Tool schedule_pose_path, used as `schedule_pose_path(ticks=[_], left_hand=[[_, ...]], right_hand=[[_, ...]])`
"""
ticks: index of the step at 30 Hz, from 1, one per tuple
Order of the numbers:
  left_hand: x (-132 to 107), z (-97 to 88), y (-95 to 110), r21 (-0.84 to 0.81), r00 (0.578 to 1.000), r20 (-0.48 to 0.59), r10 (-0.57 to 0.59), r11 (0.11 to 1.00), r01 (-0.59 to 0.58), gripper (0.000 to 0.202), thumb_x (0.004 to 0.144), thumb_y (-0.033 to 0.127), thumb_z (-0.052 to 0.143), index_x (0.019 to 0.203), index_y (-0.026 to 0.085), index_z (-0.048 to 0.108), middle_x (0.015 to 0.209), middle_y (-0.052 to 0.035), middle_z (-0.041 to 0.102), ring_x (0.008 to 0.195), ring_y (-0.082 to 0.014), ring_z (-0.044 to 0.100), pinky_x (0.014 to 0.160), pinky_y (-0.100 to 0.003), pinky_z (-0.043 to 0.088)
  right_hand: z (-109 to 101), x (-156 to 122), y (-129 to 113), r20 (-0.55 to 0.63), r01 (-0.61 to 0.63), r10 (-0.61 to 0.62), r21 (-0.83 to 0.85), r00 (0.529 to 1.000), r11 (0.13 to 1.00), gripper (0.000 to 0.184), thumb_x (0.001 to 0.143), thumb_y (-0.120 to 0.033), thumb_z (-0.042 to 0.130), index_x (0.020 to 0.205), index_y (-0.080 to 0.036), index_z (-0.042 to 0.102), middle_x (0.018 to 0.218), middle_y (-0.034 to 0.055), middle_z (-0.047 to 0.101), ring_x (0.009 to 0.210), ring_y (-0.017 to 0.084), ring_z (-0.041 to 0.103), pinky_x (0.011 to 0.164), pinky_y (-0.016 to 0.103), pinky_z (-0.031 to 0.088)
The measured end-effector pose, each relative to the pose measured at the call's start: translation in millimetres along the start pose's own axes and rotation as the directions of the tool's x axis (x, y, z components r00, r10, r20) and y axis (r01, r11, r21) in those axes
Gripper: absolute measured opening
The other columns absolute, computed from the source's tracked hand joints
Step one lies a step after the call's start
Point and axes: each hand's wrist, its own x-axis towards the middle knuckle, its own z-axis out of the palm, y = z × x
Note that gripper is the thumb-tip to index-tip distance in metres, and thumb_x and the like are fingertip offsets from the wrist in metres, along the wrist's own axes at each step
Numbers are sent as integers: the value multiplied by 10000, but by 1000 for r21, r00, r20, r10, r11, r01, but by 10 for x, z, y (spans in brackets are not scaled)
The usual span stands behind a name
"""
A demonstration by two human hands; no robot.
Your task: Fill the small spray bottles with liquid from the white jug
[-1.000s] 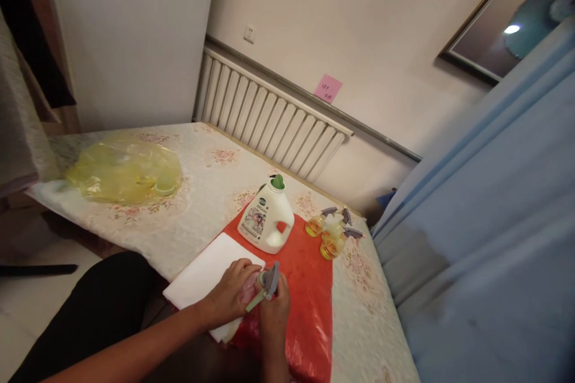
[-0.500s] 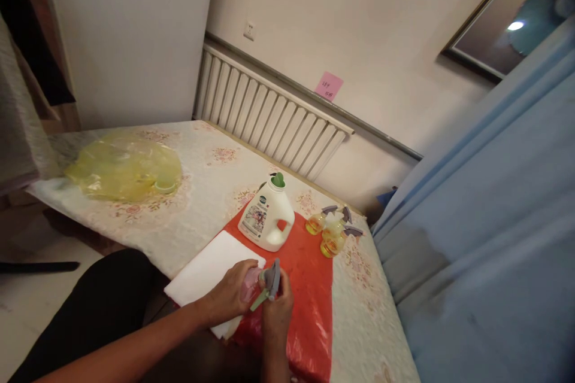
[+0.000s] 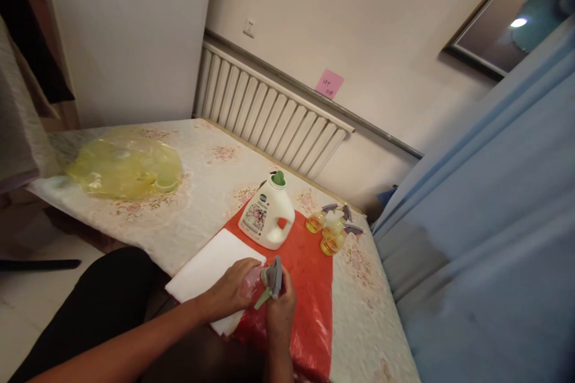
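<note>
A small pink see-through spray bottle (image 3: 252,282) lies tilted between my hands, above a red plastic sheet (image 3: 309,311) and a white folded cloth (image 3: 211,266). My left hand (image 3: 233,287) is closed around the bottle's body. Around the grey spray head (image 3: 274,277), with its light green trigger (image 3: 263,298), my right hand (image 3: 282,302) is closed; its fingers are partly hidden behind the head. Just beyond stands a large white jug (image 3: 268,215) with a handle and a green piece at its mouth. Several yellow spray bottles (image 3: 332,244) with grey heads stand to the right.
A crumpled yellow plastic bag (image 3: 128,164) lies on the left of the flowered tablecloth (image 3: 197,149). Behind the table are a white radiator (image 3: 269,114) and the wall. A blue curtain (image 3: 485,203) hangs along the right side.
My right hand and the spray head have shifted slightly right. Both hands keep their hold on the pink spray bottle; the other things stay put.
</note>
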Motion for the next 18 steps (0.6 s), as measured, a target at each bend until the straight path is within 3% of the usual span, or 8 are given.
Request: schedule_pose_path(ticks=[7, 13, 18], left_hand=[[-26, 27, -60, 58, 999, 1, 50, 997, -50, 570, 822, 189, 589, 1371, 209, 441, 1305, -117, 572, 1229, -271, 546, 1086, -448, 456], [-104, 104, -110, 14, 993, -51, -102, 995, 103, 727, 771, 256, 675, 1424, 189, 362, 1386, -153, 547, 1266, -315, 560, 1083, -473, 466], [-76, 115, -100, 14, 989, -45, -142, 990, 143, 651, 705, 255, 746, 1297, 198, 481, 1276, -131, 612, 1194, -320, 600, 1053, -481, 482]], right_hand=[[-6, 0, 15, 13, -8, 8, 22, 1000, 1000, 361, 757, -317, 684, 1083, -161, 699, 1015, 93, 754, 883, 234, 699, 801, 315, 547], [-3, 4, 24, 25, -4, 3, 49, 1000, 999, 370, 759, -277, 674, 1108, -157, 702, 1043, 93, 759, 926, 244, 709, 835, 326, 551], [-8, -4, 17, 24, 7, -8, 38, 1000, 999, 375, 767, -256, 667, 1125, -149, 699, 1065, 103, 756, 957, 250, 707, 862, 338, 550]])
